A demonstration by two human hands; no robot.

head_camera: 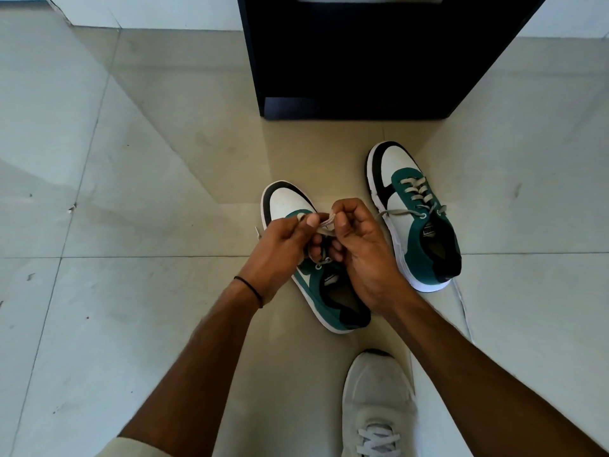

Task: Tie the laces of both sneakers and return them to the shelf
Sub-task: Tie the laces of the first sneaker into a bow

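Note:
Two green, white and black sneakers stand on the tiled floor. The left sneaker (290, 201) lies under my hands, toe pointing away from me. My left hand (280, 249) and my right hand (359, 249) meet above its tongue, each pinching a strand of its grey laces (324, 225). The right sneaker (415, 212) stands apart to the right, its laces (395, 212) loose and trailing off to the side. Part of the left sneaker's lacing is hidden by my fingers.
A dark shelf unit (362, 61) stands on the floor just beyond the sneakers. My own foot in a pale grey shoe (375, 400) is planted at the bottom centre. A thin white cord (463, 308) lies on the tiles behind the right sneaker.

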